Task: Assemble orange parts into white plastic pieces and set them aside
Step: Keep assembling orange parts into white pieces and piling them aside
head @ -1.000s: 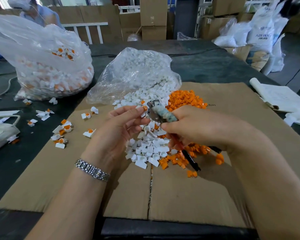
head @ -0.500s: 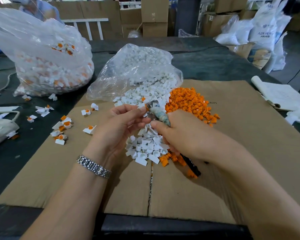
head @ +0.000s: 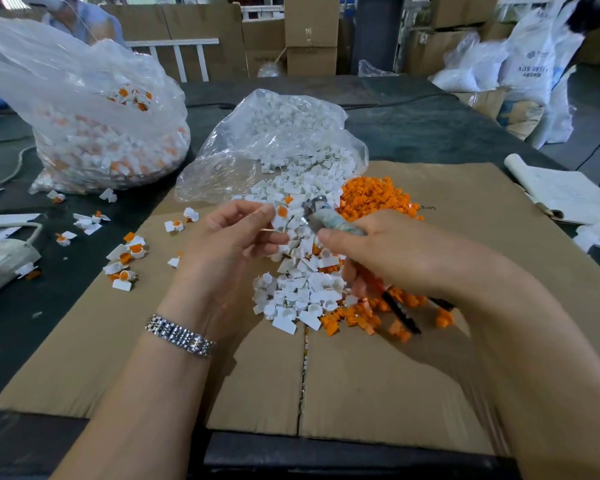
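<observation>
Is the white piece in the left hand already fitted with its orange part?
Fitted: the white piece pinched by the left hand shows an orange disc in its round socket.

bare cardboard near edge free; part piles & bags block beyond.

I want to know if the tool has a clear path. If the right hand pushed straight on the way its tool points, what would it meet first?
Most likely the white piece with an orange insert pinched in the left hand. The right hand aims its pliers-like tool up and leftward at it. Depth between them is unclear.
</observation>
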Tool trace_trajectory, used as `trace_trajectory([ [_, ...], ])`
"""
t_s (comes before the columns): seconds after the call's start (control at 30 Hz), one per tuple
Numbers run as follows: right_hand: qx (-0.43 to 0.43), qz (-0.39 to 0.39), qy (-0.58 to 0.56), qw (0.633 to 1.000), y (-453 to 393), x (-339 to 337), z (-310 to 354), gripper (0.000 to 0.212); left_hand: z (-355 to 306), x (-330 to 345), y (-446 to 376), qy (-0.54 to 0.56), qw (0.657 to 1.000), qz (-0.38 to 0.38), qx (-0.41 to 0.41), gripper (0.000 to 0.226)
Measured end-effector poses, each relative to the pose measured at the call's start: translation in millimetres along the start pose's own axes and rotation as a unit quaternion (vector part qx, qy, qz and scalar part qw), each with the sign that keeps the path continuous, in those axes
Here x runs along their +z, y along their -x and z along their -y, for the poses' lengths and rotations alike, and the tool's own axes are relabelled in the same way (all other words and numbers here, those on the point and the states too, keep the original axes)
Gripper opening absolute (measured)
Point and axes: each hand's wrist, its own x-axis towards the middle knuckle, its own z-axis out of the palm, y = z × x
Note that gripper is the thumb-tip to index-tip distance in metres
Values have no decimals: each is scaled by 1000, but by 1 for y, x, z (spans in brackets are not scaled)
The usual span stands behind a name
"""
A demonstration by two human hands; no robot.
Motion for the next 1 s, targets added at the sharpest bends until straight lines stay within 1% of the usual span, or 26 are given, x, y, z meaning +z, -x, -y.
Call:
trace_trajectory([
  [0.03, 3, -28, 28, 999, -3, -5, -3, 54, -1, -3, 0, -37, 999, -28, 15, 1],
  [0.07, 4, -59, 58, 997, -7, -10, -7, 49, -1, -5, -1, -96, 993, -64, 33, 3],
  [0.1, 7, -87, 86, 993, -12, -13, -12, 44, -1, -9, -3, -176, 977, -107, 56, 5],
  [0.13, 15, -110, 111, 988, -19, -14, -18, 41, 0, -12, -5, -266, 949, -150, 82, 8],
  [0.17, 30, -129, 135, 982, -25, -14, -25, 38, 0, -15, -7, -352, 911, -188, 105, 13],
  [0.23, 67, -170, 191, 965, -37, -12, -40, 38, 1, -20, -9, -479, 834, -242, 128, 13],
  [0.27, 84, -192, 226, 951, -41, -9, -47, 40, 1, -21, -9, -516, 808, -251, 130, 11],
  [0.3, 95, -213, 255, 938, -44, -7, -53, 43, 2, -22, -10, -535, 798, -245, 133, 9],
  [0.33, 99, -229, 269, 930, -46, -4, -58, 46, 3, -22, -11, -535, 802, -224, 142, 8],
  [0.4, 98, -238, 267, 929, -49, 0, -65, 52, 5, -20, -10, -507, 833, -155, 156, 11],
  [0.47, 93, -230, 264, 932, -52, 3, -68, 57, 7, -16, -10, -476, 865, -87, 129, 14],
  [0.5, 87, -227, 266, 933, -52, 4, -69, 58, 8, -15, -9, -474, 871, -60, 115, 14],
  [0.53, 79, -225, 267, 934, -53, 5, -70, 59, 11, -14, -10, -486, 866, -40, 109, 12],
  [0.6, 67, -222, 266, 936, -54, 6, -70, 61, 17, -12, -11, -529, 841, -22, 109, 9],
  [0.67, 61, -219, 260, 938, -54, 6, -69, 62, 20, -10, -13, -566, 815, -25, 116, 15],
  [0.77, 52, -211, 224, 950, -50, 2, -67, 57, 22, -9, -14, -597, 790, -31, 135, 7],
  [0.83, 28, -213, 212, 953, -44, -3, -64, 48, 24, -10, -16, -602, 786, -30, 140, 7],
  [0.9, -16, -213, 202, 956, -36, -10, -62, 27, 25, -11, -17, -604, 784, -34, 139, 11],
  [0.93, -37, -201, 199, 958, -32, -14, -61, 16, 24, -11, -17, -606, 783, -34, 137, 14],
  [0.97, -55, -180, 199, 962, -28, -17, -60, 11, 25, -10, -18, -608, 782, -35, 134, 17],
  [1.0, -68, -153, 201, 965, -25, -19, -59, 12, 25, -10, -18, -610, 781, -34, 130, 18],
])
